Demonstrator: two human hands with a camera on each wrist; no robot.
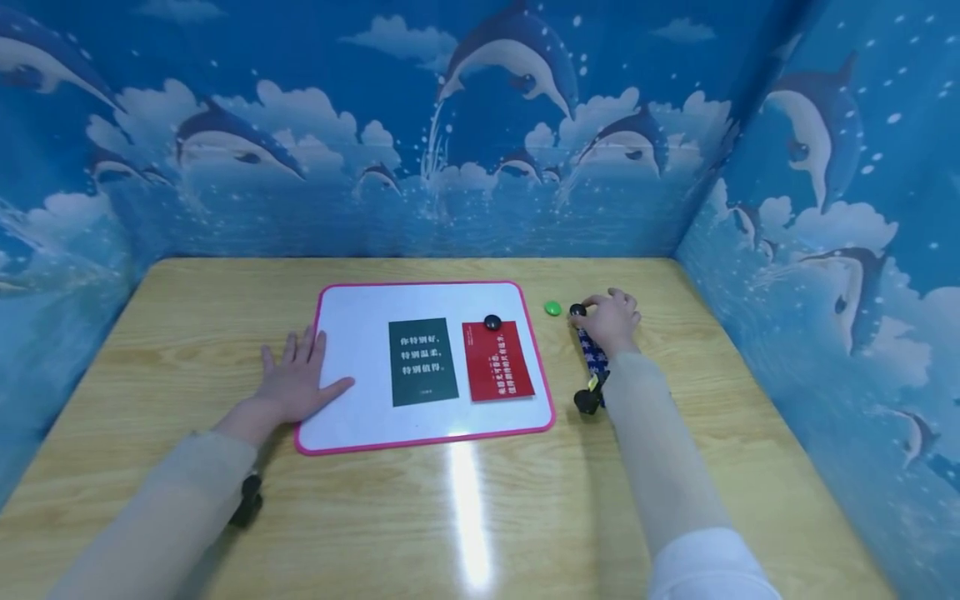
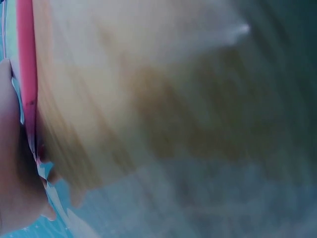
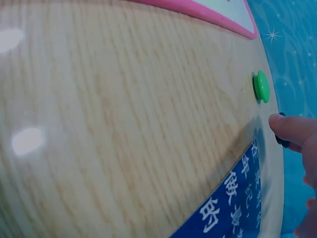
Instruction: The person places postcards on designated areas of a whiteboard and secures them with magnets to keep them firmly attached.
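My left hand (image 1: 295, 385) lies with spread, straight fingers on the left edge of a pink-rimmed whiteboard (image 1: 352, 333). On the board are a dark green card (image 1: 422, 375) and a red card (image 1: 501, 371), both with white writing; a black round magnet (image 1: 492, 322) sits at the red card's top edge. To the right of the board, my right hand (image 1: 613, 323) pinches another black round magnet (image 1: 577, 310) between thumb and fingers. Under that hand and wrist lies a blue card (image 3: 233, 203) with white characters, partly hidden. A green round magnet (image 3: 261, 87) is near the fingertips.
The wooden table (image 1: 360, 517) holds everything, with a bright light streak near its front. Dolphin-printed blue curtains (image 1: 420, 208) hang at the back and sides. A black wrist camera (image 1: 587, 401) is by the right wrist, another black device (image 1: 247, 500) below the left.
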